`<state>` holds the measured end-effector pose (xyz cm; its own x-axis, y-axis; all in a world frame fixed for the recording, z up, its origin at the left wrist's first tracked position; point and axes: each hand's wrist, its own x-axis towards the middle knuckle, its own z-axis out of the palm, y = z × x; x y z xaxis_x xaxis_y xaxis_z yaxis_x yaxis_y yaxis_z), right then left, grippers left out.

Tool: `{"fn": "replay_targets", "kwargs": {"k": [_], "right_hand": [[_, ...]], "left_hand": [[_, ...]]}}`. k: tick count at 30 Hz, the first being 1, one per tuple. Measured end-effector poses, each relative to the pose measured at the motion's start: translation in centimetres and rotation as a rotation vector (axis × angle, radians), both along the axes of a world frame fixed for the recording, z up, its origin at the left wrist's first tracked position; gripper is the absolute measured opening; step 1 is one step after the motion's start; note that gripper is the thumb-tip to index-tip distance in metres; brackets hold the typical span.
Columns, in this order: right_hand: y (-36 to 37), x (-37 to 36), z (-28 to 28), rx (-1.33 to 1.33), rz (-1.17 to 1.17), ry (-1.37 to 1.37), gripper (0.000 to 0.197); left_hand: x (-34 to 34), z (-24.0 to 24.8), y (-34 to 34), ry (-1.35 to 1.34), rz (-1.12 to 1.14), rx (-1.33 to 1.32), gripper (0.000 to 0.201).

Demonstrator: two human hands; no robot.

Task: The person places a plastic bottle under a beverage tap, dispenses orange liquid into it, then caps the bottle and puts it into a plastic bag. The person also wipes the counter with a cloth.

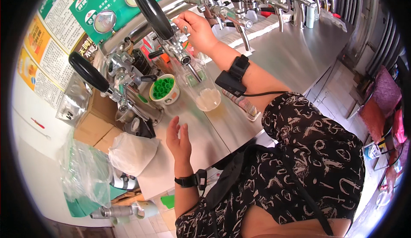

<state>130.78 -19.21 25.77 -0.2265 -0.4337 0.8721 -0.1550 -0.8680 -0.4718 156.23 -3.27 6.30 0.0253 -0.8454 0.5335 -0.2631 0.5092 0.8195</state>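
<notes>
My right hand (198, 31) reaches up beside a chrome beer tap (183, 57) with a tall black handle (153, 13). Its thumb and forefinger are closed close behind the tap body; what they pinch is hidden. Below the spout stands a clear plastic container (204, 84), with pale foam in its lower part. My left hand (177, 139) is raised over the near side of the metal counter, fingers stretched, holding nothing. Left of the container sits a paper tub (170, 96) with green caps (162, 87) inside.
Another black-handled tap (92, 73) rises at the left, beside a cardboard box (96, 124) and a white plastic bag (132, 152). More taps (280, 2) line the back right. The metal counter (295, 62) extends right; a printed packet (245, 107) lies near its front edge.
</notes>
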Motion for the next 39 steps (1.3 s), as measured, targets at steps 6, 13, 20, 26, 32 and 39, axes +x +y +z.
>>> {"fn": "replay_targets", "kwargs": {"k": [6,13,20,26,32,39], "right_hand": [[0.7,-1.1,-0.3,-0.021,-0.093,0.119,0.017],[0.8,-1.0,-0.9,-0.043,-0.097,0.057,0.013],[0.1,-1.7,-1.3,-0.141,-0.162,0.104,0.01],[0.6,-1.5,-1.1,-0.101,-0.182,0.112,0.011],[2.6,-2.0,-1.2,0.237,0.092,0.032,0.005],[0.5,-1.5,-1.6,-0.07,-0.058,0.079,0.009]], "left_hand": [[-2.1,-0.2,-2.2,-0.015,-0.07,0.122,0.077],[-5.6,-0.9,-8.1,-0.188,-0.121,0.149,0.131],[-7.9,-1.7,-13.3,0.046,-0.429,-0.056,0.127],[-6.7,5.2,-6.6,-0.53,-0.071,0.064,0.059],[-2.5,17.0,9.9,0.193,-1.154,-0.136,0.006],[-4.4,21.8,16.8,0.338,-1.18,-0.051,0.007]]}}
